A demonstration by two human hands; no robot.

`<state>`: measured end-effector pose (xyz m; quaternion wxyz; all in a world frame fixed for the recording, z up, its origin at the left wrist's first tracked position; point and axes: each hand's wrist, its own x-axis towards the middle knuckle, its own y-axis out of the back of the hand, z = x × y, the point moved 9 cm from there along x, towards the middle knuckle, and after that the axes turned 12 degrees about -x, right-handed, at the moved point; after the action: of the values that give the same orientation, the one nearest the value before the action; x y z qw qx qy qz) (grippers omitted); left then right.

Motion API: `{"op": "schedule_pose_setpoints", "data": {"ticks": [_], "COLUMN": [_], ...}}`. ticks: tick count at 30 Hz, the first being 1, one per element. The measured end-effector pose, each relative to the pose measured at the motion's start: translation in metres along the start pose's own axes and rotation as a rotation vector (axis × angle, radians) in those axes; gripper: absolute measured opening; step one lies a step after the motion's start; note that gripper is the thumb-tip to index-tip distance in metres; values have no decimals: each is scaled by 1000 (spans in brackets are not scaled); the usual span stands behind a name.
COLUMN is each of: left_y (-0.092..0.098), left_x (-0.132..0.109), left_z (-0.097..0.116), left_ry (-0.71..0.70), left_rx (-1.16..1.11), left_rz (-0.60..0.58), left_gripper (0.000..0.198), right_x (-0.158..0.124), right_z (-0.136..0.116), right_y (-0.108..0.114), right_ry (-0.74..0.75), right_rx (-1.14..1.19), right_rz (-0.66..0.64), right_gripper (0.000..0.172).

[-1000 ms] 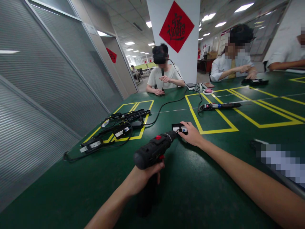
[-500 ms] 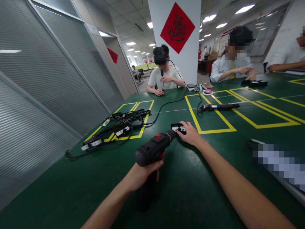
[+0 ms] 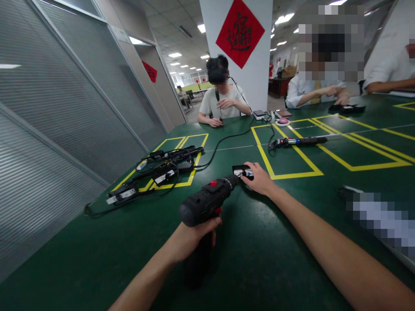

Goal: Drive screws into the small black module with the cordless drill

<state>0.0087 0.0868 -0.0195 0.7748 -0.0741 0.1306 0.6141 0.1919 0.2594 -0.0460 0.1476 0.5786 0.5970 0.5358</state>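
In my left hand (image 3: 198, 233) is a black cordless drill (image 3: 207, 199) with red switches, gripped round its handle. Its chuck points forward and right, close to a small black device with a white label (image 3: 239, 171) on the green table (image 3: 259, 255). My right hand (image 3: 259, 179) has its fingers on the right side of that device, holding it against the tabletop. Whether the drill's tip touches the device is hard to make out.
A heap of black adapters and cables (image 3: 168, 166) lies on the left within yellow tape. A pen-like tool with a cord (image 3: 298, 141) rests right of centre. A blurred tray-like object (image 3: 382, 220) is at the right. Co-workers (image 3: 223, 101) sit across the table.
The view has shifted slightly. Both hands, the drill and the labelled device keep nearly the same places relative to each other.
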Motion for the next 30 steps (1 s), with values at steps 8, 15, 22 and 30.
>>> {"op": "schedule_pose_setpoints", "data": {"ticks": [8,15,22,30], "left_y": [-2,-6,-4,-3], "left_x": [-3,-1,0,1], "left_z": [2,12,8,8], "left_ry": [11,-55,-50,-50], "left_rx": [2,-79,-95,-94], "left_rz": [-10,-46,-45,-41], "left_gripper": [31,23,23,20], "right_x": [0,0,1,2], "right_z": [-1,-2,-1,0], "right_y": [2,3,3,1], "right_ry": [-20,-18,-16,-11], "right_rx": [6,14,26,20], "right_rz": [-7,-7,-3,11], "right_gripper": [49,48,47,48]}}
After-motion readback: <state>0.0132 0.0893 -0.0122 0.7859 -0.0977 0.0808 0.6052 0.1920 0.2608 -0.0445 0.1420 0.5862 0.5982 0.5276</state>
